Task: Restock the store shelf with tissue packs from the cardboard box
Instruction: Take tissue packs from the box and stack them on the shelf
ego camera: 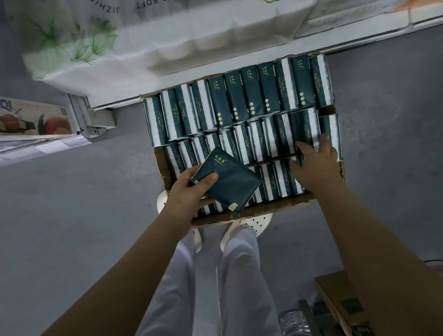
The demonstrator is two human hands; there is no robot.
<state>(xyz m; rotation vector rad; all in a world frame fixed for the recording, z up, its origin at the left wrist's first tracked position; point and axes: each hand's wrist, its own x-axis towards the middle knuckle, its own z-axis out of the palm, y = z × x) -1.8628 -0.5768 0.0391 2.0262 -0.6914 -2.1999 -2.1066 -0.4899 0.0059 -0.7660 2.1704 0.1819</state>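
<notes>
1 dark green tissue pack (230, 182) sits in the left hand (186, 194) over the near left corner of the cardboard box (273, 207), the grip curled round its end with the thumb on top. It looks light, soft and slick in its film, so a hold across the narrow sides should suit. The right hand (315, 165) pushes its fingers among the boxed packs (248, 97); I cannot tell whether that grip has closed on 1.

- There is just one camera, and it sits on the person's head.
- It looks almost straight down at the cardboard box (278, 205) and the floor (51, 206).
- The box is close, near the middle, and the shelf (360, 36) runs along the top.
</notes>
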